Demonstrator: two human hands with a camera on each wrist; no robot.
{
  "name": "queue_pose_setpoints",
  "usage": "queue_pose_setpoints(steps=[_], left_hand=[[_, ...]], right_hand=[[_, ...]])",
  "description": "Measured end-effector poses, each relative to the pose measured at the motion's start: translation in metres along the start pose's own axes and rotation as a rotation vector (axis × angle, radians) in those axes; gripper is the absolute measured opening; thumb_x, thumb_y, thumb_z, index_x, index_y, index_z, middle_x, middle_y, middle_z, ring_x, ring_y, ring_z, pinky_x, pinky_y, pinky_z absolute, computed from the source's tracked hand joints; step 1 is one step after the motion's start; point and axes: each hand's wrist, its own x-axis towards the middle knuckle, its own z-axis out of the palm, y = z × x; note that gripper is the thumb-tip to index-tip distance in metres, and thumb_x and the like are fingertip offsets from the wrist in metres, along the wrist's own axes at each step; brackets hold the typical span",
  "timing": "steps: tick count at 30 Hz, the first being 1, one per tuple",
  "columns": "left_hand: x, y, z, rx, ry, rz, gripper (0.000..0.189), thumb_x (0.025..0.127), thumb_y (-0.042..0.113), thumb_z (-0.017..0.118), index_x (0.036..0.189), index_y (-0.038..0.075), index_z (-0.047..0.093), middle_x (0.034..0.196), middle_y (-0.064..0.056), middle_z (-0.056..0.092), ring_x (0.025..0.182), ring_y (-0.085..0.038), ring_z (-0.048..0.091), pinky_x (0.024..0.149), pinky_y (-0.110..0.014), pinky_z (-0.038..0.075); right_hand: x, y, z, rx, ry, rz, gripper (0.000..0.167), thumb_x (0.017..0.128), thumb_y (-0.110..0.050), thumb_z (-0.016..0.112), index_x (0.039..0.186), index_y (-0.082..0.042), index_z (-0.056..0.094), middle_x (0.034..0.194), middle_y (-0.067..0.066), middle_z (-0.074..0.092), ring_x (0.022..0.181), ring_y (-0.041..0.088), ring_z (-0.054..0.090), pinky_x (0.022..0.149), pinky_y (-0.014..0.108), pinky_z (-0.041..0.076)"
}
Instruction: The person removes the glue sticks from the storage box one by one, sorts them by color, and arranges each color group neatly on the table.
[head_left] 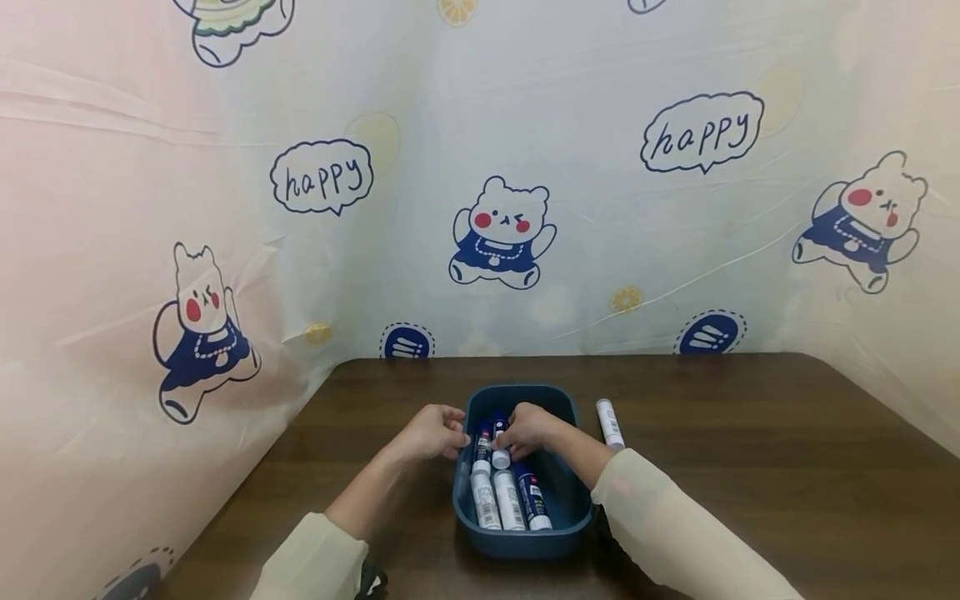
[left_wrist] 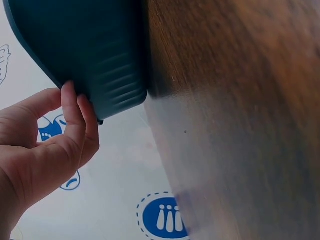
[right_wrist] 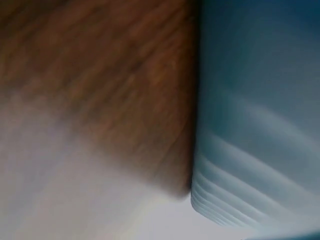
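A dark blue plastic basket (head_left: 534, 543) stands on the table with several white and blue tubes in it. My left hand (head_left: 431, 433) pinches its left rim; in the left wrist view the fingers (left_wrist: 75, 112) lie against the outer wall. Reaching over from the right, my right hand (head_left: 531, 429) holds a blue-topped white tube (head_left: 501, 459) between thumb and fingers inside the basket. Left of that tube lies a similar blue-labelled tube (head_left: 482, 450). Two white tubes (head_left: 509, 502) and another blue-labelled tube (head_left: 533, 500) lie nearer the front. The right wrist view shows the basket's ribbed wall (right_wrist: 250, 165), not the hand.
One more white tube (head_left: 610, 423) lies on the brown wooden table (head_left: 712, 433), right of the basket and close behind the right forearm. A printed cloth (head_left: 600, 225) with bears hangs behind the table and along its sides.
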Motion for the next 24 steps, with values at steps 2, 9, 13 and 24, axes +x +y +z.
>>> queue_pose_setpoints(steps=[2, 9, 13, 24], left_hand=[[0.0, 0.0, 0.0, 0.002, -0.002, 0.013, 0.044, 0.082, -0.001, 0.063, 0.123, -0.01, 0.049, 0.091, -0.013, 0.057, 0.072, -0.021, 0.062, 0.07, -0.035, 0.055], [-0.002, -0.002, 0.0, -0.01, -0.003, 0.03, 0.043, 0.082, -0.002, 0.063, 0.123, -0.011, 0.049, 0.091, -0.013, 0.057, 0.074, -0.021, 0.061, 0.07, -0.036, 0.055], [-0.003, -0.002, 0.001, -0.027, -0.001, 0.026, 0.043, 0.082, -0.003, 0.063, 0.122, -0.011, 0.049, 0.09, -0.013, 0.057, 0.074, -0.021, 0.06, 0.069, -0.036, 0.055], [-0.003, -0.002, 0.0, -0.026, 0.005, 0.039, 0.042, 0.082, -0.002, 0.063, 0.122, -0.01, 0.05, 0.089, -0.012, 0.057, 0.073, -0.021, 0.06, 0.07, -0.036, 0.055]], right_hand=[[0.001, 0.0, 0.0, -0.006, -0.006, -0.009, 0.025, 0.08, -0.011, 0.071, 0.095, 0.005, 0.059, 0.08, 0.012, 0.06, 0.065, 0.02, 0.064, 0.06, 0.026, 0.054], [0.003, 0.005, -0.004, 0.139, -0.082, -0.015, 0.039, 0.079, -0.002, 0.07, 0.111, 0.012, 0.053, 0.089, 0.016, 0.06, 0.072, 0.022, 0.065, 0.065, 0.031, 0.055], [0.005, 0.008, -0.008, 0.242, -0.126, 0.004, 0.037, 0.078, 0.001, 0.069, 0.11, 0.011, 0.054, 0.091, 0.018, 0.06, 0.075, 0.024, 0.065, 0.069, 0.034, 0.055], [0.007, 0.009, -0.011, 0.32, -0.129, 0.053, 0.035, 0.079, 0.002, 0.067, 0.111, 0.009, 0.054, 0.094, 0.019, 0.059, 0.075, 0.024, 0.064, 0.068, 0.034, 0.055]])
